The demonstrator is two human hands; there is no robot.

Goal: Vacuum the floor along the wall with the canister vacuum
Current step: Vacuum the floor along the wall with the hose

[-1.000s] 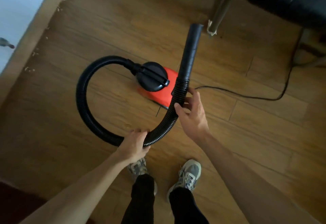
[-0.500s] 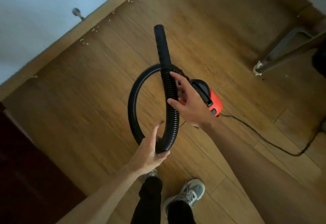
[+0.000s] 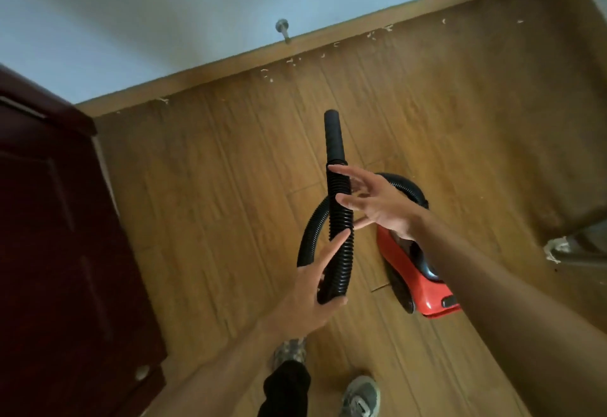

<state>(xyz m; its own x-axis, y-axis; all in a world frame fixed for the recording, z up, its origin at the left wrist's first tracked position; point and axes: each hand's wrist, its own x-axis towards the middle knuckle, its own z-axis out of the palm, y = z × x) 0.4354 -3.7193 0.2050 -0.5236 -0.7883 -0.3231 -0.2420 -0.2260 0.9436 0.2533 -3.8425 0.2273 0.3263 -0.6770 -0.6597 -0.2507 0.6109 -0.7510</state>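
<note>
The black ribbed vacuum hose (image 3: 340,219) loops up from the red canister vacuum (image 3: 418,280) on the wood floor. Its smooth black nozzle (image 3: 333,135) points toward the wall. My left hand (image 3: 312,288) holds the hose at the bottom of the bend, thumb curled under it and index finger lying straight along it. My right hand (image 3: 377,206) is spread beside the hose below the nozzle, its straight fingertips and thumb just touching the ribs. Pale debris scraps (image 3: 295,61) lie along the baseboard (image 3: 230,66).
A dark red door (image 3: 49,235) stands at the left. A metal door stop (image 3: 282,27) sticks out of the white wall. A metal furniture leg (image 3: 571,245) is at the right edge. My shoes (image 3: 359,395) are at the bottom.
The view has swung toward the wall and the canister now lies to the right. My right hand has loosened from the hose and its fingers have spread. My left hand keeps its hold.
</note>
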